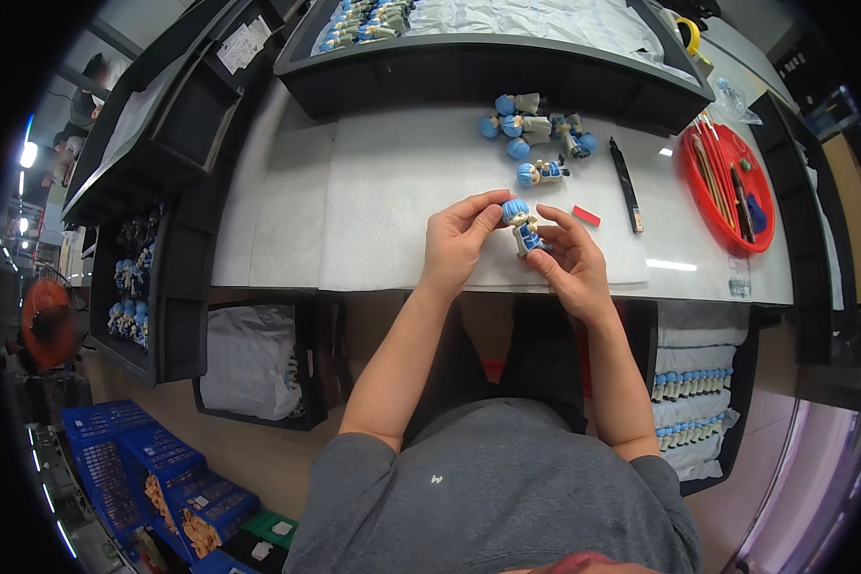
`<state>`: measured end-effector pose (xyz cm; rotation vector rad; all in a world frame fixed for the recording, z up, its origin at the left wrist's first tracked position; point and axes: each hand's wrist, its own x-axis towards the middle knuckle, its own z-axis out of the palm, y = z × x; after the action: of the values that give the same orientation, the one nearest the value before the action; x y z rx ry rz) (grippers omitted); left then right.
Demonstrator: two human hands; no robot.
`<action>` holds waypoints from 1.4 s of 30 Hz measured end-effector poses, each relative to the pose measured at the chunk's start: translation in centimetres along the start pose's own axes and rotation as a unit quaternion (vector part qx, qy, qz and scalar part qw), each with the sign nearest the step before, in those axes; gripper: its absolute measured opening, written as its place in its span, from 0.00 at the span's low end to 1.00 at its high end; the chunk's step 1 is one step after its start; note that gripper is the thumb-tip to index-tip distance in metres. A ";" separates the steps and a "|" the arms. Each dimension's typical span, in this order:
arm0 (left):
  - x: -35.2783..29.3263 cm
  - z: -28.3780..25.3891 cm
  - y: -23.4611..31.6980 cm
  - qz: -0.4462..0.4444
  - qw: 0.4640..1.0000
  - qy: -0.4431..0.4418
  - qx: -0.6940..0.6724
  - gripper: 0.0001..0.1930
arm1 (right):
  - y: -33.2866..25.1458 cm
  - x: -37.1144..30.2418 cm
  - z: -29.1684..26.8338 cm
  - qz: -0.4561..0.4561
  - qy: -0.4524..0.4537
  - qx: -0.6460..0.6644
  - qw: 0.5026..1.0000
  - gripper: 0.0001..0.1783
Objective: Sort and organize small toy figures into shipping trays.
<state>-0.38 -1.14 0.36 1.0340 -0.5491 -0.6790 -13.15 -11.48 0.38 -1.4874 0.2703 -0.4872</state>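
A small blue-haired figurine (pixel 521 226) is held between both my hands above the white table mat (pixel 373 191). My left hand (pixel 456 241) pinches its blue head from the left with thumb and forefinger. My right hand (pixel 572 263) cradles its body from below and the right. A single figurine (pixel 540 172) lies on the mat just beyond my hands. Further back lies a cluster of several more blue-haired figurines (pixel 531 127).
A red tray (pixel 708 206) with brushes and tools sits at the right, a black pen-like tool (pixel 627 185) and a small red block (pixel 586 215) beside it. Black trays (pixel 478 72) of figurines stand behind, left (pixel 167 325) and lower right (pixel 737 421). Blue crates (pixel 134 459) sit on the floor.
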 end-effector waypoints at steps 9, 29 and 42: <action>-0.1 0.5 -0.2 -0.010 0.995 0.009 0.103 0.10 | 0.7 0.1 0.1 -0.049 0.028 -0.054 0.997 0.30; 0.1 -0.2 -0.7 0.026 0.997 -0.069 -0.016 0.17 | 0.3 0.2 -0.1 -0.048 0.049 -0.084 0.994 0.19; -0.1 -0.1 -0.7 0.042 0.996 -0.037 0.074 0.12 | 0.0 -12.5 -13.1 -0.114 0.408 -0.013 0.906 0.13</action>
<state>-0.54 -1.25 -0.33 1.1208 -0.7121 -0.6102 -30.13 -17.17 -2.18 -1.2739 0.7635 -1.2983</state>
